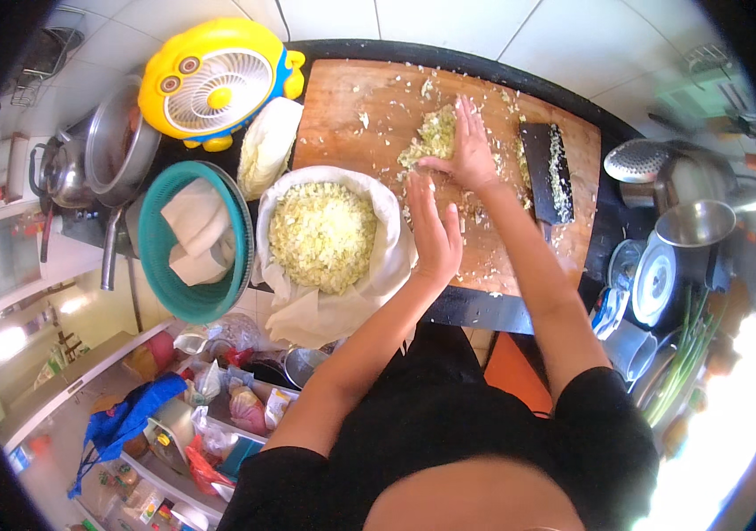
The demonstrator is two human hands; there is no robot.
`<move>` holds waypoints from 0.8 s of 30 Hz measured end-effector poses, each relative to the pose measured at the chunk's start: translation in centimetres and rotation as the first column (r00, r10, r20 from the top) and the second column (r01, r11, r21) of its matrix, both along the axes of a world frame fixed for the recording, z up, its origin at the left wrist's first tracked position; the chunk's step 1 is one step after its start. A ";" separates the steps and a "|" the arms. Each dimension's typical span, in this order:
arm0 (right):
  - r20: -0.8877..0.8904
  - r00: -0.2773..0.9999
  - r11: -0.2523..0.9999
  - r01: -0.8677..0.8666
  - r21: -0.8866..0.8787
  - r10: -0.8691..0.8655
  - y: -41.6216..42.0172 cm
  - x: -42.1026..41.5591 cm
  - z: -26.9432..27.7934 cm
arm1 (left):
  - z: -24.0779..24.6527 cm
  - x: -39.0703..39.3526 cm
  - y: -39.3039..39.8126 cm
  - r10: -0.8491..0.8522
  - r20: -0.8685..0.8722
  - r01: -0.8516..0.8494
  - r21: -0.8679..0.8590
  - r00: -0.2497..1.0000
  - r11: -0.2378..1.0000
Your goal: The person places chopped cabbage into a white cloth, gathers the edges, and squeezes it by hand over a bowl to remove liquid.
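My right hand (pixel 469 147) rests on a wooden cutting board (pixel 351 93), its palm edge against a small pile of chopped cabbage (pixel 436 136). Its thumb stands apart from the fingers. Beside the rim of a cloth-lined bowl, my left hand (pixel 434 235) is held flat with the thumb spread, gripping nothing. Finely chopped cabbage (pixel 322 232) heaps inside the bowl, whose white cloth (pixel 315 318) drapes over the side. At the board's right lies a cleaver (pixel 544 176) with a dark blade, bits of cabbage stuck on it.
Left of the bowl, a teal plastic basket (pixel 149 245) holds folded cloth (pixel 197 216). A cabbage piece (pixel 272 143) leans near a yellow toy-shaped fan (pixel 218 76). Pots (pixel 119 139) stand farther left. Metal ladles (pixel 695 222), lids (pixel 654 279) and green onions (pixel 683 358) are on the right.
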State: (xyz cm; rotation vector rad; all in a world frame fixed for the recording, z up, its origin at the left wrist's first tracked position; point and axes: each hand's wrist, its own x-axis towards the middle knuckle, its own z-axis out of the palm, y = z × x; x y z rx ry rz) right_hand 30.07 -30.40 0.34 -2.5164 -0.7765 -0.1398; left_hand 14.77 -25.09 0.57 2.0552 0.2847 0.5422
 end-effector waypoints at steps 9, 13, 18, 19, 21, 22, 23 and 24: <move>-0.212 0.895 0.909 -0.341 0.242 0.392 -1.7 4.8 -1.3 | -2.5 9.4 2.5 0.294 -0.086 -0.295 0.007 0.952 0.956; -0.238 0.940 0.885 -0.115 0.452 0.244 -1.5 -1.8 -0.2 | -2.7 9.7 0.9 0.360 0.068 -0.306 -0.396 0.930 0.866; -0.756 0.641 0.502 0.615 0.607 0.129 -0.6 -4.2 0.3 | -1.3 9.4 -1.0 0.235 -0.116 -0.198 -0.911 0.965 0.363; -0.808 0.549 0.382 0.714 0.586 0.214 -0.2 -4.3 0.7 | -0.2 9.4 -0.7 0.205 -0.054 -0.124 -0.930 0.977 0.346; -0.754 0.501 0.231 0.745 0.626 0.426 0.4 -5.7 2.5 | 3.7 7.4 0.2 0.240 0.028 -0.145 -0.729 0.970 0.669; -0.746 0.489 0.234 0.742 0.628 0.453 1.3 -6.7 4.8 | 5.3 6.1 1.1 0.270 0.107 -0.118 -0.706 0.957 0.698; -0.749 0.538 0.341 0.671 0.659 0.387 2.8 -7.8 7.3 | 6.8 4.8 2.3 0.297 0.192 -0.093 -0.676 0.936 0.731; -0.738 0.601 0.436 0.600 0.671 0.308 4.2 -9.0 9.7 | 8.8 3.3 3.4 0.336 0.167 -0.157 -0.643 0.927 0.750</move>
